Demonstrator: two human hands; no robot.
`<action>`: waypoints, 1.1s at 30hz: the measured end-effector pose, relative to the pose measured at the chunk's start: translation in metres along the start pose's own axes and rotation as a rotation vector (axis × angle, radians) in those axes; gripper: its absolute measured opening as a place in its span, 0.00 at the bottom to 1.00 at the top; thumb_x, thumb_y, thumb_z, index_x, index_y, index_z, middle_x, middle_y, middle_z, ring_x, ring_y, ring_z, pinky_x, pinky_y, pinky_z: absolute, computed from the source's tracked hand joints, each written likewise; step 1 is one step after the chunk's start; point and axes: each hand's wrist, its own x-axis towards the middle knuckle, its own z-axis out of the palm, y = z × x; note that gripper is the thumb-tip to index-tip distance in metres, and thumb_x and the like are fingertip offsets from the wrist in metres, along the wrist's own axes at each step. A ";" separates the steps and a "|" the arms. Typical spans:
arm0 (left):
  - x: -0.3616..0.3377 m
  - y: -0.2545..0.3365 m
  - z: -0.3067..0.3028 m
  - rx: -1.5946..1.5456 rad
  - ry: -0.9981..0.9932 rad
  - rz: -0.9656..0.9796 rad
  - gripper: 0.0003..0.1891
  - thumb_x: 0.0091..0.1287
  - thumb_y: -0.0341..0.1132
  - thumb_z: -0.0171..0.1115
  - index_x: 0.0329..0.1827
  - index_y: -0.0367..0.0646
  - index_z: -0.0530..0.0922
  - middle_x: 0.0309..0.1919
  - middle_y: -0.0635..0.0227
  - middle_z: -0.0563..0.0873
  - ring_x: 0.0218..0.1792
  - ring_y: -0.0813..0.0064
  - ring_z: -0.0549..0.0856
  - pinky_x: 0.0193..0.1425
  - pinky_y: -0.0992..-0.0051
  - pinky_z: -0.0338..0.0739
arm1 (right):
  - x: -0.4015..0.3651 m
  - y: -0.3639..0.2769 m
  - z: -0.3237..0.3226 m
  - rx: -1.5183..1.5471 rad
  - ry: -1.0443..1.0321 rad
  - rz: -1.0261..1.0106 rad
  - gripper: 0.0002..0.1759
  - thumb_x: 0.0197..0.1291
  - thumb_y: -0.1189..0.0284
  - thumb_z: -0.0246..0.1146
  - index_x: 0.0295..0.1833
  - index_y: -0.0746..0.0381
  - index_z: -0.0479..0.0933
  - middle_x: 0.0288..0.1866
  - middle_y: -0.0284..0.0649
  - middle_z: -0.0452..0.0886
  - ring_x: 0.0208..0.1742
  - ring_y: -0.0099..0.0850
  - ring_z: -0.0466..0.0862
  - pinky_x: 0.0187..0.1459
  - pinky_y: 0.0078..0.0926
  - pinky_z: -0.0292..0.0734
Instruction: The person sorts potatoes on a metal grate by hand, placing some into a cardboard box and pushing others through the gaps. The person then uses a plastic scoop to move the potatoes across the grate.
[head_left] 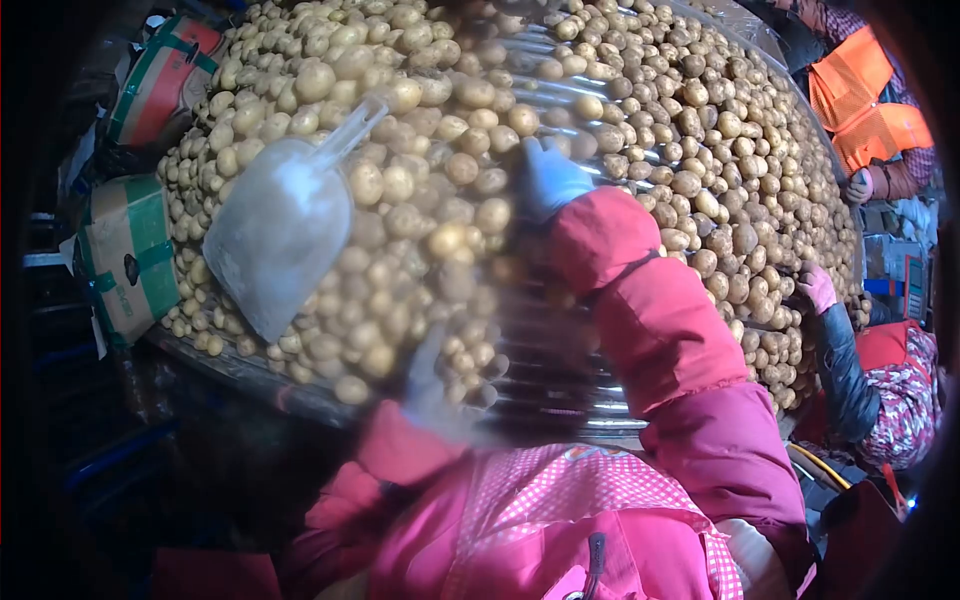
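Observation:
Potatoes (300, 80) cover a wide surface with bare metal rollers (545, 400) showing in a strip down the middle. My right hand (558, 180), in a light blue glove, reaches forward at the edge of the left pile, its fingers stretched out beside a few potatoes. Nothing shows in its grasp. Nearer my body, my left hand (425, 385) is in a greyish glove and smeared by motion. It lies stretched along the near edge of the potatoes, touching or close to a small cluster. A translucent plastic scoop (285, 225) rests on the left pile, handle pointing away.
Cardboard boxes with green tape (128, 260) stand along the left side. More potatoes (720, 170) spread at right. A co-worker's pink-gloved hand (817, 288) touches their right edge. Another person in an orange vest (865, 100) stands at the upper right.

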 end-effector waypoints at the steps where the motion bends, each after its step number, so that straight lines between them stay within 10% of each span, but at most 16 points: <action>1: 0.001 0.003 0.000 0.034 -0.033 0.007 0.26 0.82 0.57 0.53 0.69 0.47 0.75 0.64 0.61 0.81 0.59 0.54 0.85 0.43 0.58 0.94 | 0.006 0.013 0.008 -0.002 0.031 -0.019 0.27 0.66 0.67 0.66 0.70 0.51 0.73 0.66 0.57 0.78 0.60 0.58 0.83 0.61 0.51 0.80; 7: 0.008 -0.001 0.022 0.117 0.035 0.024 0.25 0.82 0.58 0.52 0.65 0.46 0.76 0.59 0.59 0.82 0.54 0.54 0.86 0.38 0.57 0.95 | -0.016 0.078 -0.031 0.274 0.250 -0.032 0.10 0.61 0.70 0.65 0.46 0.60 0.86 0.43 0.57 0.87 0.50 0.56 0.88 0.55 0.50 0.82; 16: 0.030 0.000 0.042 0.040 0.076 -0.047 0.23 0.81 0.56 0.53 0.63 0.46 0.76 0.57 0.60 0.84 0.50 0.55 0.87 0.32 0.59 0.92 | 0.048 0.057 -0.072 -0.211 0.078 0.117 0.27 0.58 0.62 0.76 0.63 0.58 0.84 0.63 0.56 0.84 0.66 0.51 0.84 0.63 0.42 0.83; 29: 0.027 0.005 0.025 0.037 -0.019 -0.013 0.26 0.81 0.57 0.54 0.69 0.47 0.74 0.60 0.58 0.83 0.53 0.52 0.87 0.40 0.54 0.93 | 0.072 0.084 -0.059 0.718 -0.061 0.490 0.26 0.68 0.57 0.69 0.67 0.54 0.81 0.64 0.51 0.84 0.64 0.52 0.85 0.64 0.46 0.79; 33: 0.030 0.004 0.016 0.069 -0.040 -0.008 0.27 0.80 0.58 0.56 0.70 0.47 0.73 0.61 0.62 0.82 0.50 0.58 0.85 0.42 0.55 0.93 | 0.043 0.053 -0.058 0.020 0.062 0.052 0.24 0.66 0.60 0.70 0.66 0.56 0.82 0.56 0.50 0.88 0.57 0.50 0.88 0.59 0.43 0.82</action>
